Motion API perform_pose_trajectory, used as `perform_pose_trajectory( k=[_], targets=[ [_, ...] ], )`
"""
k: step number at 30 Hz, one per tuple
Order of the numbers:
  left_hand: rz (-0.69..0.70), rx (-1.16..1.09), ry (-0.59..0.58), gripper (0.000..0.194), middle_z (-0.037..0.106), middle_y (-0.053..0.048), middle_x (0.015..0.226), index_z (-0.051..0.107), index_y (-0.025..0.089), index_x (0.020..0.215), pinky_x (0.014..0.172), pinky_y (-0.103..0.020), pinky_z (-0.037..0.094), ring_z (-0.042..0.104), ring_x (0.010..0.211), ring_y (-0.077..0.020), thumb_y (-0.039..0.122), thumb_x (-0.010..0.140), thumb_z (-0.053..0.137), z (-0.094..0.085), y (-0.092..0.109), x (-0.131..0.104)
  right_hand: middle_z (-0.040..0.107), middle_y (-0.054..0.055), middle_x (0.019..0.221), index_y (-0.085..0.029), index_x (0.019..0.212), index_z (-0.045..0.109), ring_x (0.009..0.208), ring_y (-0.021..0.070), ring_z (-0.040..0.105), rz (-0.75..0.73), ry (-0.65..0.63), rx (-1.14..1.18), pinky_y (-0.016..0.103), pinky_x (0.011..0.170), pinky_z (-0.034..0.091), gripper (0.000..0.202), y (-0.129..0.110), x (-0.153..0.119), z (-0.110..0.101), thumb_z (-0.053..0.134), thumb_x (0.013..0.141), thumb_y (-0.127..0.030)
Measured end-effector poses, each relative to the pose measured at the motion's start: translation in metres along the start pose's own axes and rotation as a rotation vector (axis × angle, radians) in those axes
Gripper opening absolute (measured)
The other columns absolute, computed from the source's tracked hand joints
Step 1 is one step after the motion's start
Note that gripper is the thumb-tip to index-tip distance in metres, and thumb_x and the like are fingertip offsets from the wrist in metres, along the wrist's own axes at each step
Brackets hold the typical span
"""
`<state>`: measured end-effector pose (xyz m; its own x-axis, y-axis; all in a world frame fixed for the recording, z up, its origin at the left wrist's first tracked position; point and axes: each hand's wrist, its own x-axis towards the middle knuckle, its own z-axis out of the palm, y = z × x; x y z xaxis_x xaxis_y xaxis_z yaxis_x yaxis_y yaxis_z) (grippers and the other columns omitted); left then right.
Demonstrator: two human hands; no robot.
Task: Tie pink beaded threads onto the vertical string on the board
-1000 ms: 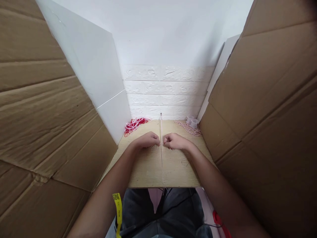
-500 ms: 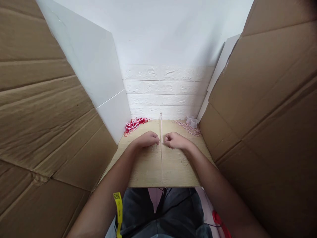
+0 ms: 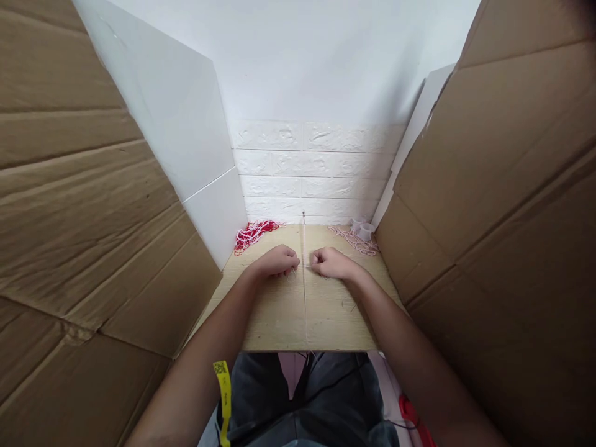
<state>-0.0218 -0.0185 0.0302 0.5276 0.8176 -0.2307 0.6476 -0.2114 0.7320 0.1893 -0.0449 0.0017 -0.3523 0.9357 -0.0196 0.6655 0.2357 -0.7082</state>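
A pale cord (image 3: pixel 305 298) runs from a small hook (image 3: pixel 303 214) at the wall straight down the middle of the wooden board (image 3: pixel 274 323) and over its front edge. Just left of the cord, my left hand (image 3: pixel 282 261) is closed in a pinch on a thin thread, with a loose loop below the fingers. My right hand (image 3: pixel 328 263) pinches thread on the other side, close to the cord. The stretch of thread between the hands and the cord is very fine and hard to make out.
Red and white cords (image 3: pixel 256 236) lie tangled at the back left. Pale pink cord (image 3: pixel 356 241) and translucent rings (image 3: pixel 365 231) are at the back right. Cardboard walls (image 3: pixel 93 205) flank both sides. A short thread bit (image 3: pixel 348 305) lies right of the cord.
The hands hold nearly the same pose, the gap between them almost unchanged. The loop under my left hand looks slightly smaller. The whole view has shifted very slightly.
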Motion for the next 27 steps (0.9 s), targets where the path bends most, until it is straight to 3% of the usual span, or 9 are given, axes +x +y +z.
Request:
perform_pose_trajectory(
  k=[17,24,27],
  targets=[
    [0.053,0.074,0.054,0.019,0.053,0.0,0.049,0.047,0.019,0.053,0.041,-0.023,0.03,0.044,0.043,-0.0109,0.028,0.068,0.054,0.003,-0.004,0.004,0.045,-0.005,0.056,-0.019,0.06,0.046,0.056,0.0103,0.039,-0.052,0.077,-0.112,0.026,0.054,0.025,0.017,-0.006,-0.001,-0.001,0.056,0.073,-0.021],
    [0.054,0.056,-0.047,0.015,0.055,0.0,0.051,0.064,0.016,0.063,0.045,-0.024,0.029,0.043,0.045,-0.0114,0.029,0.063,0.057,0.001,-0.005,0.002,0.059,-0.001,0.066,-0.018,0.068,0.057,0.063,0.0126,0.048,-0.036,0.152,-0.169,0.025,0.058,0.029,0.006,-0.002,-0.003,-0.008,0.054,0.074,-0.019],
    [0.112,0.07,0.0,0.018,0.052,0.001,0.051,0.067,0.015,0.062,0.048,-0.025,0.029,0.041,0.048,-0.0113,0.028,0.063,0.055,0.001,-0.007,0.006,0.061,0.001,0.066,-0.018,0.068,0.059,0.065,0.0145,0.049,0.015,0.215,-0.255,0.026,0.061,0.028,0.014,-0.002,-0.002,-0.01,0.053,0.08,-0.023]
  ],
)
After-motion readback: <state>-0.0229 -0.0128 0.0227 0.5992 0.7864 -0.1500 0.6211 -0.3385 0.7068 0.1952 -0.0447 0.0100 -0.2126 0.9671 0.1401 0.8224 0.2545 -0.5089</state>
